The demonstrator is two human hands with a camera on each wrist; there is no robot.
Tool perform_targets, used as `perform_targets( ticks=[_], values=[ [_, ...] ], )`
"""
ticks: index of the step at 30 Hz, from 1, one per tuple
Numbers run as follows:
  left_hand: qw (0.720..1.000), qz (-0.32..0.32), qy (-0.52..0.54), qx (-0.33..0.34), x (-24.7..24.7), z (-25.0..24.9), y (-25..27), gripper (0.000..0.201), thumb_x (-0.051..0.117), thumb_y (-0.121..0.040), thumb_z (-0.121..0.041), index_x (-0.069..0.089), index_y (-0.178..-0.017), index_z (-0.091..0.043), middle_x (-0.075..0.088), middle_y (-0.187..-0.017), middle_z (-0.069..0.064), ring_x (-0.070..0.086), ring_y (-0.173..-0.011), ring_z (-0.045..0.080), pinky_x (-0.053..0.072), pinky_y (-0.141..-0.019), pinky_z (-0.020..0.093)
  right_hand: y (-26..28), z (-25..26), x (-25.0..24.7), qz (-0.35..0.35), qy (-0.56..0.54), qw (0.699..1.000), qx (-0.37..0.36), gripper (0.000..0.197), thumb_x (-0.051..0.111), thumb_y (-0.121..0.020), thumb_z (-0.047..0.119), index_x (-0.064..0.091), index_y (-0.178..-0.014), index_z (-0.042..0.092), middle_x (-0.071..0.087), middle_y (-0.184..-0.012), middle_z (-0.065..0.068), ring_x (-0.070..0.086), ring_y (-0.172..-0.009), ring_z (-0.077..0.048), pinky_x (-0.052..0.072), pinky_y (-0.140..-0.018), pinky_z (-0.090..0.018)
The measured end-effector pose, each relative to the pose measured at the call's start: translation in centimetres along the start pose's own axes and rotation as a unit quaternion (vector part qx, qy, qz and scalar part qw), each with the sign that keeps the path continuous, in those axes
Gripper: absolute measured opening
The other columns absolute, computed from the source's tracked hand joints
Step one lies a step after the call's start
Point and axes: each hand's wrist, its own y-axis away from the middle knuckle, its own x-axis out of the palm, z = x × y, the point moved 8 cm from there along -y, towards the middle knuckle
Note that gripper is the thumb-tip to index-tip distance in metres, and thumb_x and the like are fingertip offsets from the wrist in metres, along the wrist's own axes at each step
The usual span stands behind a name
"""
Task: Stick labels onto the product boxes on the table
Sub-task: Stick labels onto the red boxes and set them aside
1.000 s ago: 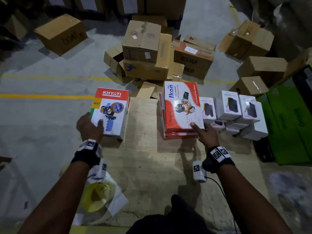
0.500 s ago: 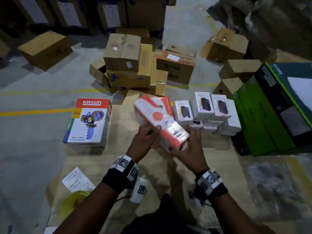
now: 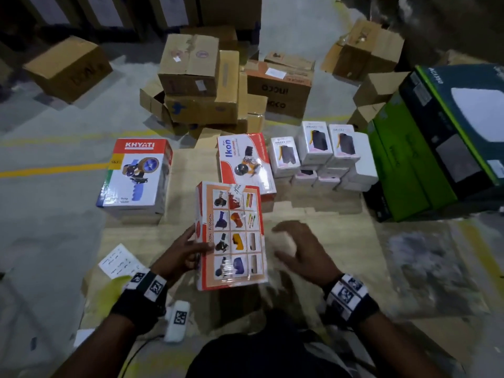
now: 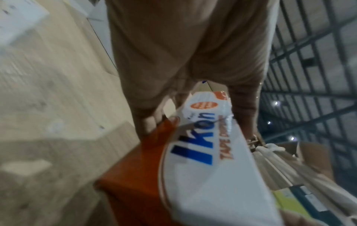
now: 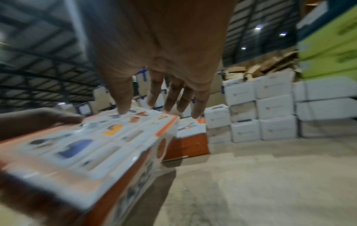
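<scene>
Above the table (image 3: 313, 214), near its front edge, the left hand (image 3: 180, 255) gripped an Ikon box (image 3: 231, 236) by its side, picture-grid face up. The right hand (image 3: 302, 249) hovered just beside it, fingers loose and spread, holding nothing.
</scene>
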Motion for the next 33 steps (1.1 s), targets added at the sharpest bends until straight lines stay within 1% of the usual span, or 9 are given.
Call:
perform_targets(
  ticks=[2,6,10,13,15,19,24,28,33],
  values=[
    [0.998,0.018,-0.047,-0.023,0.1,0.5,-0.9,0.096,0.095,-0.048,-0.033,0.053,-0.133,-0.043,0.072,-0.113,0.011,0.07,-0.094,0.028,0.054,-0.072,0.036,0.3,-3.5,-1.6,-0.036,-0.014,0.994,0.097,0.057,0.081,-0.083,0.032,0.058,-0.134,0.019,0.056,-0.132,0.003,0.054,-0.12,-0.015,0.049,-0.1,-0.042],
    [0.982,0.079,-0.157,-0.066,1.8,1.4,-3.4,0.076,0.078,-0.072,-0.028,0.046,-0.139,-0.046,0.07,-0.121,0.007,0.065,-0.112,0.034,0.048,-0.087,0.043,1.7,-7.9,-1.9,-0.008,-0.116,0.964,0.239,0.082,0.084,-0.073,0.048,0.049,-0.145,0.031,0.05,-0.144,0.012,0.048,-0.128,-0.006,0.045,-0.101,-0.029],
    [0.954,0.137,-0.255,-0.081,5.0,1.6,-5.9,0.058,0.067,-0.092,-0.013,0.045,-0.142,-0.032,0.066,-0.124,0.014,0.069,-0.098,0.029,0.054,-0.07,0.03,4.2,-10.0,-1.2,0.041,-0.102,0.954,0.278,0.079,0.086,-0.077,0.038,0.05,-0.147,0.027,0.054,-0.147,0.005,0.049,-0.131,-0.005,0.043,-0.109,-0.033],
    [0.95,0.12,-0.279,-0.066,7.0,1.5,-8.1,0.05,0.059,-0.096,-0.003,0.045,-0.14,-0.023,0.068,-0.112,0.014,0.066,-0.079,0.021,0.052,-0.056,0.026,6.4,-10.6,-0.4,0.046,-0.119,0.95,0.285,0.069,0.086,-0.079,0.026,0.056,-0.141,0.024,0.063,-0.137,0.003,0.06,-0.119,-0.008,0.052,-0.101,-0.037],
    [0.951,0.099,-0.291,-0.047,7.4,1.2,-9.7,0.047,0.059,-0.096,0.0,0.049,-0.137,-0.02,0.064,-0.119,0.017,0.064,-0.077,0.02,0.052,-0.056,0.026,7.8,-11.0,-0.1,0.022,-0.139,0.944,0.3,0.065,0.087,-0.078,0.024,0.059,-0.136,0.026,0.067,-0.127,0.003,0.067,-0.108,-0.012,0.056,-0.093,-0.037],
    [0.881,0.13,-0.455,0.015,9.1,0.2,-11.1,0.037,0.065,-0.095,-0.013,0.054,-0.128,-0.026,0.065,-0.123,0.01,0.066,-0.092,0.019,0.056,-0.086,0.037,9.3,-11.4,0.5,0.015,-0.12,0.936,0.331,0.058,0.086,-0.077,0.018,0.062,-0.129,0.018,0.066,-0.113,-0.002,0.068,-0.091,-0.016,0.059,-0.086,-0.041],
    [0.833,0.026,-0.543,0.102,10.9,-1.2,-10.7,0.039,0.068,-0.091,-0.02,0.063,-0.129,-0.024,0.066,-0.121,-0.002,0.063,-0.111,0.021,0.049,-0.097,0.033,9.6,-11.3,0.3,0.022,-0.096,0.938,0.334,0.043,0.085,-0.079,0.033,0.064,-0.114,0.019,0.067,-0.102,0.001,0.066,-0.081,-0.009,0.054,-0.073,-0.022],
    [0.791,-0.024,-0.556,0.253,13.7,-1.7,-8.7,0.033,0.071,-0.087,-0.026,0.068,-0.12,-0.026,0.066,-0.125,0.002,0.058,-0.116,0.025,0.046,-0.1,0.043,6.8,-11.0,-2.1,-0.037,-0.047,0.961,0.269,0.03,0.077,-0.087,0.025,0.07,-0.116,0.018,0.065,-0.103,-0.003,0.064,-0.084,-0.014,0.055,-0.077,-0.028],
    [0.806,-0.014,-0.553,0.209,16.7,1.3,-7.9,0.051,0.08,-0.08,-0.024,0.066,-0.128,-0.026,0.048,-0.147,0.014,0.039,-0.138,0.033,0.03,-0.115,0.05,3.7,-10.7,-0.1,0.142,0.063,0.974,0.165,0.03,0.069,-0.093,0.025,0.072,-0.122,0.016,0.062,-0.111,-0.012,0.058,-0.102,-0.026,0.046,-0.086,-0.034]
  ],
)
